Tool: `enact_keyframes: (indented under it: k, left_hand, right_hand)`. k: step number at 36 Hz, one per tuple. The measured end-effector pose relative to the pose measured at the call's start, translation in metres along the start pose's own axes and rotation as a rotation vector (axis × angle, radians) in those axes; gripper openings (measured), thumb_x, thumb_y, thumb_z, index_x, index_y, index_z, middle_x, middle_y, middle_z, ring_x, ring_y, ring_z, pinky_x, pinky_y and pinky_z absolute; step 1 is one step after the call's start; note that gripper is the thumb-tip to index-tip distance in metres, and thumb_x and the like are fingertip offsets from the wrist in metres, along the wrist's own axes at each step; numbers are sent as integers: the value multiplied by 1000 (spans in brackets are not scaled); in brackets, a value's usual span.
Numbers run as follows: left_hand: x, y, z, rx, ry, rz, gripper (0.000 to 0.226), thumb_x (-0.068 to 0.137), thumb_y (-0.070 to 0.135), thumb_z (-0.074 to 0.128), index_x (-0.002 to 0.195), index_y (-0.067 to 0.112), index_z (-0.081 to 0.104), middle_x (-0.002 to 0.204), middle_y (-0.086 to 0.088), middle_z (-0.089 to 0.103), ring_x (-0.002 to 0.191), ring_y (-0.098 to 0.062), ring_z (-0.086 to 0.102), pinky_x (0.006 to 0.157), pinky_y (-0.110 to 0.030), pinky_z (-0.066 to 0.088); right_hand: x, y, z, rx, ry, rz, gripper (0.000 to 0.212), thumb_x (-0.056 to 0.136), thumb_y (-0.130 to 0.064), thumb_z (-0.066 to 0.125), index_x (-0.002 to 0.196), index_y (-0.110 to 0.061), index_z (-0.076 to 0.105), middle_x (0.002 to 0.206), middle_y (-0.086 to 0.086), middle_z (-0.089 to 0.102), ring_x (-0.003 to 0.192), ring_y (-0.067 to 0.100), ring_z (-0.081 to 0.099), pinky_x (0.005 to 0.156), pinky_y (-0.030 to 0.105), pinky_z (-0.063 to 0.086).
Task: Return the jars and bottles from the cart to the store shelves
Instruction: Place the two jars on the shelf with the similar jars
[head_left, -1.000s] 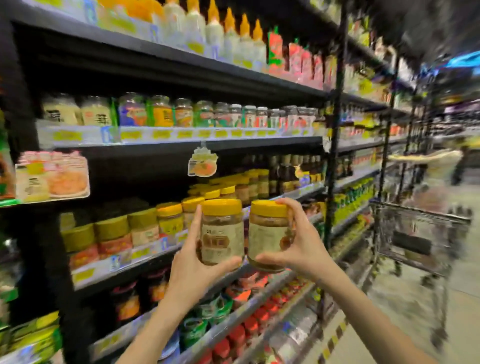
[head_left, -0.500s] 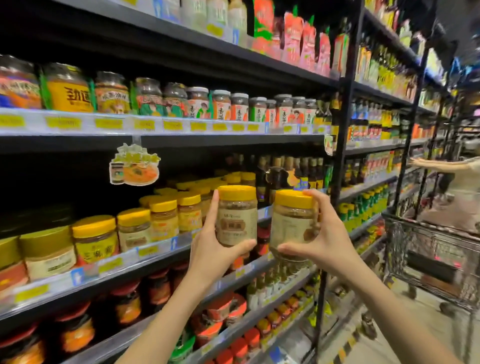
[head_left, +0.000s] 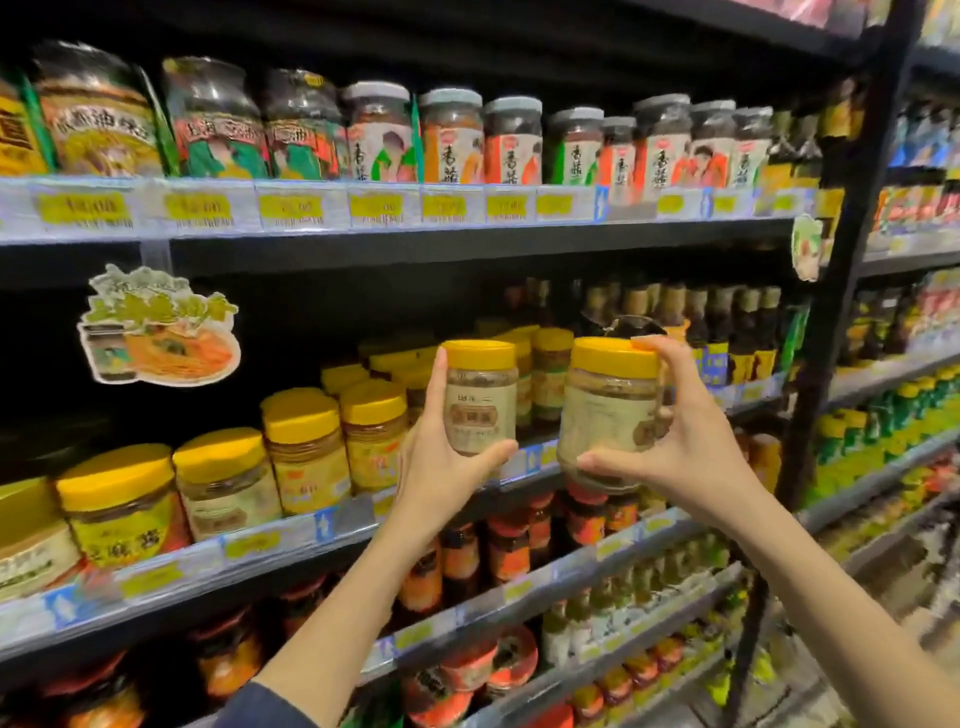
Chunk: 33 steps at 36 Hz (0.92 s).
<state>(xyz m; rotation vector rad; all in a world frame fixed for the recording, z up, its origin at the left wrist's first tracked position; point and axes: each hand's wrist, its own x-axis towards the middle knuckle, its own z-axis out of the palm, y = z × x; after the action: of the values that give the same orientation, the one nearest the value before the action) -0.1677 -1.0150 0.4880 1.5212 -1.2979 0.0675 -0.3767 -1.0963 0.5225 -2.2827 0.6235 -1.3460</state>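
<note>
Across the frame's centre, store shelves (head_left: 415, 234) face us; we raise two yellow-lidded jars, our right hand (head_left: 680, 457) grasping the larger jar (head_left: 610, 410), our left hand (head_left: 441, 462) clasping the smaller jar (head_left: 480, 397).

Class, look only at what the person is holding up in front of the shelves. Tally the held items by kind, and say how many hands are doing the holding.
Yellow-lidded jars held: 2, the left jar in the left hand, and the right jar in the right hand
Bottles held: 0
Hands holding: 2
Total held items: 2
</note>
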Motion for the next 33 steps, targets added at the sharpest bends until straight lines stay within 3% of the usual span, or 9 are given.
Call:
enact_keyframes:
  k: [3, 6, 10, 14, 19, 23, 25, 29, 33]
  left_hand:
    - [9, -8, 12, 75, 42, -43, 114, 68, 34, 81, 147, 40, -1, 140, 12, 47, 122, -2, 47, 92, -13, 32]
    - [17, -16, 25, 146, 96, -78, 114, 68, 36, 81, 148, 39, -1, 139, 9, 49, 122, -9, 50, 92, -18, 37]
    - [27, -25, 42, 201, 167, -144, 117, 66, 36, 82, 148, 41, -2, 139, 6, 50, 123, -14, 52, 100, -35, 46]
    - [34, -31, 55, 273, 222, -219, 120, 62, 35, 84, 149, 36, 1, 139, 2, 50, 124, -17, 51, 100, -35, 45]
    - [39, -39, 62, 366, 270, -371, 117, 52, 53, 77, 144, 23, 12, 132, -3, 54, 118, -24, 54, 94, -45, 48]
    - [42, -42, 62, 426, 300, -455, 93, 51, 50, 80, 125, 13, 36, 119, -5, 59, 110, -25, 58, 88, -42, 49]
    - [42, -46, 61, 446, 287, -469, 86, 55, 44, 83, 120, 12, 37, 117, -6, 57, 109, -24, 56, 88, -39, 49]
    - [43, -48, 62, 500, 225, -468, 83, 58, 39, 85, 117, 10, 34, 118, -6, 50, 111, -23, 51, 89, -36, 45]
    - [47, -48, 64, 523, 148, -522, 81, 61, 37, 84, 117, 8, 33, 118, -8, 47, 112, -27, 49, 92, -40, 44]
  right_hand:
    - [17, 23, 4, 55, -33, -53, 101, 47, -35, 90, 130, -34, 31, 124, -3, 46, 110, 11, 53, 85, 28, 53]
    - [33, 43, 4, 121, -79, -83, 100, 47, -35, 90, 127, -38, 31, 123, -6, 48, 106, 14, 57, 77, 18, 53]
    - [52, 68, 0, 212, -179, -115, 99, 45, -42, 89, 124, -44, 31, 122, -10, 49, 103, 18, 59, 78, 33, 55]
    - [68, 86, -6, 251, -242, -156, 96, 42, -46, 85, 121, -46, 30, 121, -17, 48, 102, 16, 59, 78, 30, 53]
    - [81, 99, -9, 294, -306, -185, 98, 41, -54, 85, 122, -47, 29, 123, -23, 44, 105, 12, 57, 81, 26, 51]
    - [85, 103, -7, 343, -332, -208, 96, 42, -45, 80, 124, -41, 29, 119, -28, 42, 107, -11, 48, 78, 5, 45]
    - [87, 104, -6, 363, -355, -214, 97, 42, -44, 80, 125, -40, 29, 119, -28, 42, 107, -17, 45, 79, 0, 42]
    - [89, 105, -2, 378, -381, -224, 104, 41, -46, 88, 126, -40, 29, 119, -30, 41, 109, -15, 45, 79, 4, 44]
    - [89, 107, 2, 375, -386, -238, 98, 45, -43, 82, 128, -37, 29, 125, -25, 40, 113, -11, 44, 82, 12, 44]
